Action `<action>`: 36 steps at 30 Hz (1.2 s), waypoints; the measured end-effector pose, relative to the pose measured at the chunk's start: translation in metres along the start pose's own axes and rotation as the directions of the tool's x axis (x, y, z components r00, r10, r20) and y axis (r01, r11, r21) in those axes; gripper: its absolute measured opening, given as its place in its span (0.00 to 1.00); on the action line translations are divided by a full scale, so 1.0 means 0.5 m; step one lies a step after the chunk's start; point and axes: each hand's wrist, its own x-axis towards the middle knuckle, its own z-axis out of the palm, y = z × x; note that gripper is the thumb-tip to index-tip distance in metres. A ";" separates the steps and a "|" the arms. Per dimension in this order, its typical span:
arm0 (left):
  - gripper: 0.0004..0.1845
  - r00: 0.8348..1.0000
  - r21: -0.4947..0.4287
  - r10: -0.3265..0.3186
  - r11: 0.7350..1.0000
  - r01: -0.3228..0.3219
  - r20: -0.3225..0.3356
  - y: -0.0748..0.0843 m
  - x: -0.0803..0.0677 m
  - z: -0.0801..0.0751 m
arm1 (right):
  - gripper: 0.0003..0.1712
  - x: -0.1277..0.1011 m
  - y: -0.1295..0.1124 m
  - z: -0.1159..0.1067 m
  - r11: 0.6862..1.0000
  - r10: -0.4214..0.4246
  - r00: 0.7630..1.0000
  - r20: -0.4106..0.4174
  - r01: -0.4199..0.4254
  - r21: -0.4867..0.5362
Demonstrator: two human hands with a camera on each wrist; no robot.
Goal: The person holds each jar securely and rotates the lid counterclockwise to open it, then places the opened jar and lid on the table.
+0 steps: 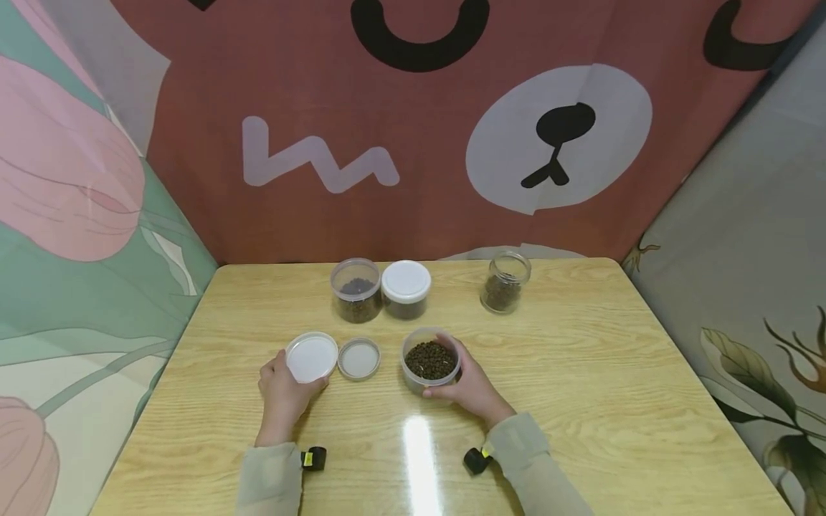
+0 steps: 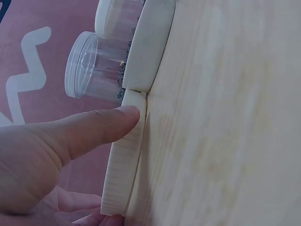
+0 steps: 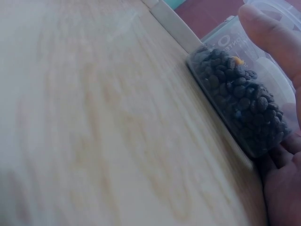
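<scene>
While our right hand [image 1: 467, 383] curls round the open, clear round plastic tub of dark roasted beans [image 1: 430, 360], standing on the pale wood-grain counter [image 1: 581, 401] near its front middle, our left hand [image 1: 284, 383] pinches the white round plastic lid [image 1: 312, 357] at its near edge, thumb on the ribbed rim in the left wrist view. We judge this to be the capping step: tub steadied, lid picked. By our reckoning, the next move calls for carrying the lid rightward over the second, greyer lid [image 1: 359, 358] lying just beside it (the two rims look to be touching), setting it level on the tub's mouth and pressing or twisting it home without tipping the beans.

As for materials, the tub is thin, see-through and smooth-walled, with some print on its side in the right wrist view; the beans are small, matte, oval and loosely heaped almost to the rim. The lid is a flat, stiff disc with fine ridges round its edge. The counter is glossy laminate and likely slippery. Further back stand an open clear tub [image 1: 355, 289], a capped one [image 1: 406, 288] and a small glass jar [image 1: 505, 282].
</scene>
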 end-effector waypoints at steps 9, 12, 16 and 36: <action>0.59 1.000 -0.019 -0.002 1.000 0.002 0.006 -0.005 0.000 0.000 | 0.65 0.003 0.003 0.002 0.999 -0.023 1.000 0.001 0.023 -0.026; 0.60 1.000 -0.023 0.010 1.000 -0.010 0.005 0.001 -0.001 -0.001 | 0.65 0.003 0.001 0.001 0.999 -0.020 1.000 0.003 0.020 -0.033; 0.58 0.998 -0.006 0.049 0.999 -0.050 -0.028 0.021 -0.009 -0.003 | 0.65 0.003 -0.001 -0.002 0.999 -0.017 1.000 -0.008 0.016 -0.038; 0.44 0.920 -0.229 0.390 0.898 -0.375 0.025 0.107 -0.053 0.057 | 0.65 0.001 -0.002 0.001 0.999 -0.020 1.000 -0.013 0.019 -0.044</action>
